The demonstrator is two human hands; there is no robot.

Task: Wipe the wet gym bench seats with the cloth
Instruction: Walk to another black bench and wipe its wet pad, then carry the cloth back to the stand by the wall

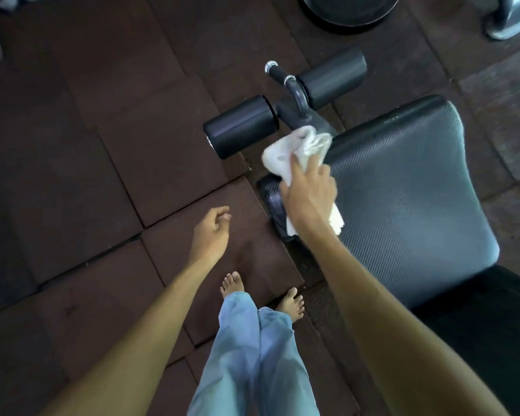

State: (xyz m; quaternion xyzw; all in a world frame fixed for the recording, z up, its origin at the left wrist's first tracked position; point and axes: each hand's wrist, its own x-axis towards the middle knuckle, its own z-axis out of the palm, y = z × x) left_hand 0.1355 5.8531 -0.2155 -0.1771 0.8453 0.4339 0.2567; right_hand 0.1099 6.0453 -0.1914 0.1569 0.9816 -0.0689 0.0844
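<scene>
Over the dark reddish-brown rubber floor tiles (117,145), the left hand (212,232) hangs idle beside the body, fingers loosely curled and holding nothing. Just right of it and lower in the view are bare feet below light blue trouser legs (252,340), standing close against the bench's near side.

Next come the two black foam roller pads (240,127) on their grey metal post, at the front end of the bench. The crumpled white cloth (285,157) lies bunched right there, at the front left corner of the black textured vinyl seat pad (403,187), touching the pad's edge and lapping toward the post. The right hand (311,190) grips it from above, fingers closed down over the bunch, with a tail of cloth showing below the wrist.

The step in hand looks like wiping along the seat's front edge (any wetness on the vinyl is too faint to pick out here). Most of the pad stretches away to the right, so the next move probably calls for drawing the cloth rightward across the broad surface with steady downward pressure.

Edges to mind: the rounded front lip, where cloth can slip off toward the rollers, and the post itself. Rightward the pad offers open room; beyond it is only tiled floor.
</scene>
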